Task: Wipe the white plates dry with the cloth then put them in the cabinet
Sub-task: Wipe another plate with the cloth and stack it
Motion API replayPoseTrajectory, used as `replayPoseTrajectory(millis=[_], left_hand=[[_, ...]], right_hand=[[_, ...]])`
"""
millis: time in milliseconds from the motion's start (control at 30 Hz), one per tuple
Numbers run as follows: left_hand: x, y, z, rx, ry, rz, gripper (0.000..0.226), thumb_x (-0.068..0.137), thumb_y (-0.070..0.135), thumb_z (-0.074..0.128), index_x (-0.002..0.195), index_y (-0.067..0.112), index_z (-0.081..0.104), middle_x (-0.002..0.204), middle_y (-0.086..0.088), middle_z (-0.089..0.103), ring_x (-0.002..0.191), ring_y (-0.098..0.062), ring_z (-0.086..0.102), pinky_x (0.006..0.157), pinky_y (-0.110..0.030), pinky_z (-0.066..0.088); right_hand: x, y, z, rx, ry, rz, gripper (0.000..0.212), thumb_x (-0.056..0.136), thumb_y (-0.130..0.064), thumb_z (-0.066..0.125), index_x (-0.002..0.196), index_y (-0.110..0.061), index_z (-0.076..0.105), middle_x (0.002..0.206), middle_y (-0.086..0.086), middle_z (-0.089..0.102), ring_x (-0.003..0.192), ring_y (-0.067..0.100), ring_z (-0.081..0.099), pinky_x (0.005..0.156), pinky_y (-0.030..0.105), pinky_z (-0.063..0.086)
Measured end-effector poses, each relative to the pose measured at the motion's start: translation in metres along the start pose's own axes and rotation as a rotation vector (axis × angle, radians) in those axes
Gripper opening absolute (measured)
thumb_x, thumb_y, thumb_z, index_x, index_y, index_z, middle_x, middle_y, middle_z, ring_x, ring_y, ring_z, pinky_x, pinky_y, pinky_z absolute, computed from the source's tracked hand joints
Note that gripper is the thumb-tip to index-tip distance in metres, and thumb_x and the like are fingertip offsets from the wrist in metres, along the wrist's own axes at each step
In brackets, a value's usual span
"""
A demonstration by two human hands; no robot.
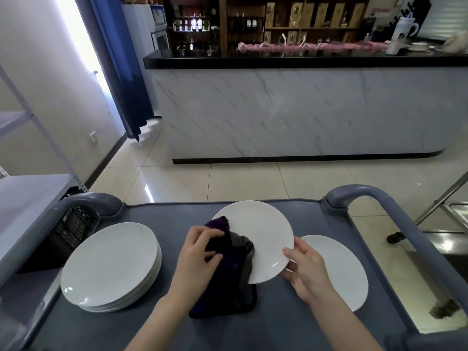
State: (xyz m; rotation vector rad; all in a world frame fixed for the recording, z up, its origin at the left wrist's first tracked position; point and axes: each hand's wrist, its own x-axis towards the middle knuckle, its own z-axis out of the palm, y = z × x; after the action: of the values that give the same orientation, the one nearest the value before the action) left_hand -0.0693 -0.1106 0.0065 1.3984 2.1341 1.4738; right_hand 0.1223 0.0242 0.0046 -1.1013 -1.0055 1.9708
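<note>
— Where is the plate on your feed?

— The white plate is lifted off the grey cart and tilted, with its near edge lower. My right grip pinches its right rim, thumb on the top face and fingers curled underneath.

— And the other side?

— My left grip is bunched round the dark cloth, fingers curled into it, holding it against the plate's left edge. The cloth is purple and grey. Its loose end hangs down and rests on the cart top.

— Other plates?

— A stack of white plates sits on the left of the cart, apart from the cloth. I cannot count them. A single plate lies flat on the right, partly under my right wrist.

— What is around the cart?

— A curved handle rises at its far right corner. A metal shelf stands just beside it on the left. A marble-fronted bar stands well apart across the tiled floor.
</note>
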Motion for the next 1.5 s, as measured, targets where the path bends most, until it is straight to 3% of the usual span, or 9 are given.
replayPoseTrajectory(millis=[100,200,267,333,600,800,1133,1400,1500], left_hand=[[-0.014,-0.012,0.010,0.283,0.075,-0.021,0.032,0.070,0.012,0.085,0.087,0.025,0.062,0.094,0.018,0.052,0.087,-0.014,0.055,0.078,-0.032,0.050],[-0.023,-0.011,0.019,0.406,-0.019,-0.005,0.038,0.081,0.036,0.076,0.117,0.029,0.066,0.128,0.014,0.061,0.126,-0.024,0.051,0.106,-0.046,0.037],[-0.028,-0.006,0.027,0.557,-0.238,-0.001,0.062,0.092,0.052,0.041,0.151,0.042,0.023,0.159,0.022,0.016,0.152,-0.012,0.002,0.121,-0.046,-0.005],[-0.032,-0.001,0.036,0.636,-0.397,0.045,0.063,0.091,0.049,0.017,0.145,0.052,-0.014,0.156,0.029,-0.018,0.145,-0.002,-0.026,0.116,-0.047,-0.023],[-0.014,0.011,0.058,0.496,-0.445,0.081,0.063,0.099,0.036,0.014,0.141,0.048,-0.032,0.153,0.029,-0.032,0.140,0.004,-0.032,0.117,-0.051,-0.015],[0.024,-0.002,0.042,0.594,-0.355,0.079,0.062,0.089,0.054,-0.002,0.141,0.047,-0.034,0.154,0.024,-0.034,0.143,0.001,-0.030,0.115,-0.046,-0.020],[-0.025,0.014,0.050,0.472,-0.345,0.106,0.065,0.091,0.042,0.008,0.150,0.040,-0.019,0.157,0.024,-0.027,0.146,-0.002,-0.023,0.119,-0.041,-0.019],[0.009,0.027,0.055,0.584,-0.314,0.371,0.062,0.100,0.035,0.013,0.155,0.030,-0.015,0.163,0.011,-0.017,0.150,-0.011,-0.015,0.123,-0.043,-0.006],[0.026,0.015,0.045,0.553,-0.258,0.299,0.064,0.097,0.038,0.014,0.152,0.032,-0.019,0.162,0.012,-0.021,0.150,-0.010,-0.017,0.122,-0.042,-0.009]], right_hand=[[-0.002,0.002,0.000,-0.022,-0.020,-0.005,0.034,0.093,0.008,0.050,0.112,-0.014,0.068,0.100,0.008,0.076,0.071,0.022,0.070,0.053,0.034,0.056],[-0.005,0.005,0.002,-0.030,-0.027,0.002,0.035,0.093,0.008,0.050,0.113,-0.015,0.068,0.099,0.008,0.076,0.075,0.023,0.072,0.057,0.036,0.057],[-0.007,0.007,0.006,-0.037,-0.042,-0.002,0.036,0.094,0.008,0.049,0.114,-0.016,0.067,0.101,0.008,0.076,0.079,0.023,0.073,0.059,0.038,0.058],[-0.010,0.008,0.011,-0.068,-0.086,-0.024,0.038,0.095,0.008,0.047,0.115,-0.017,0.068,0.104,0.009,0.076,0.083,0.023,0.073,0.061,0.038,0.058],[-0.030,0.008,0.028,-0.216,-0.233,-0.099,0.053,0.097,0.006,0.044,0.115,-0.035,0.071,0.110,0.003,0.075,0.090,0.017,0.072,0.065,0.037,0.059],[-0.033,-0.002,0.020,-0.173,-0.182,-0.145,0.046,0.094,0.010,0.047,0.122,-0.022,0.066,0.109,0.004,0.076,0.086,0.019,0.073,0.061,0.038,0.058],[-0.024,-0.033,0.014,-0.080,-0.098,-0.227,0.043,0.094,0.009,0.051,0.121,-0.019,0.066,0.108,0.003,0.076,0.084,0.015,0.074,0.056,0.031,0.057],[-0.041,-0.009,0.026,-0.151,-0.228,-0.155,0.045,0.099,0.001,0.048,0.123,-0.032,0.068,0.117,0.002,0.073,0.104,0.021,0.071,0.068,0.036,0.058],[-0.046,-0.010,0.022,-0.178,-0.269,-0.153,0.049,0.097,0.005,0.050,0.120,-0.033,0.070,0.116,0.004,0.073,0.100,0.023,0.072,0.067,0.040,0.059]])
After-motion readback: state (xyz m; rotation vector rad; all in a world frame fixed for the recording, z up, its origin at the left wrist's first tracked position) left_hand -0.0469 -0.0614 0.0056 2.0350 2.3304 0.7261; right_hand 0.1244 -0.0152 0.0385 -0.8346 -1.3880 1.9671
